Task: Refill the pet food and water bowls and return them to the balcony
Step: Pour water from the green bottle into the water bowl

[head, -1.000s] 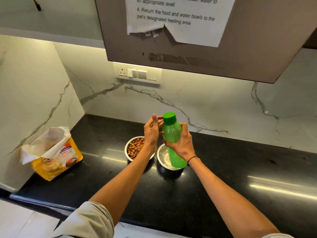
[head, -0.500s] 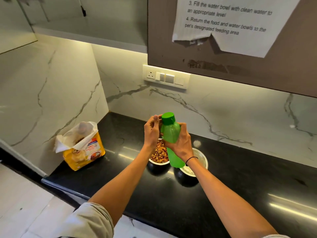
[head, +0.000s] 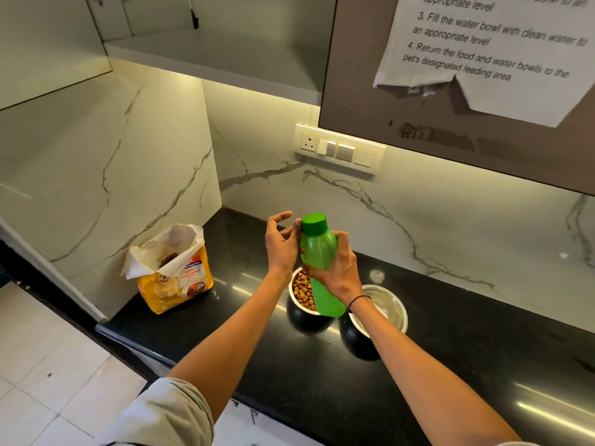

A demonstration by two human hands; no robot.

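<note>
Nearest the camera, two bare forearms reach out over the black countertop (head: 450, 365) from 6 o'clock, a rolled beige sleeve (head: 161, 413) at the left elbow. The right hand (head: 338, 272), with a black band (head: 359, 300) at its wrist, has its fingers wrapped around the middle of a green water bottle (head: 317, 252), tilted with its cap toward 12 o'clock and held above the bowls. The left hand (head: 281, 244) sits just at 9 o'clock of the bottle's green cap (head: 314, 223), fingers loosely spread and curled, fingertips at the neck. Beneath the bottle, the steel food bowl (head: 301, 292) holds brown kibble; the steel water bowl (head: 383, 309) stands just beside it at 3 o'clock. Toward 9 o'clock an opened yellow pet food bag (head: 175, 278) stands near the marble wall. Farther off, a switch panel (head: 339, 151) and a printed instruction sheet (head: 495, 56) hang at 1 o'clock.
</note>
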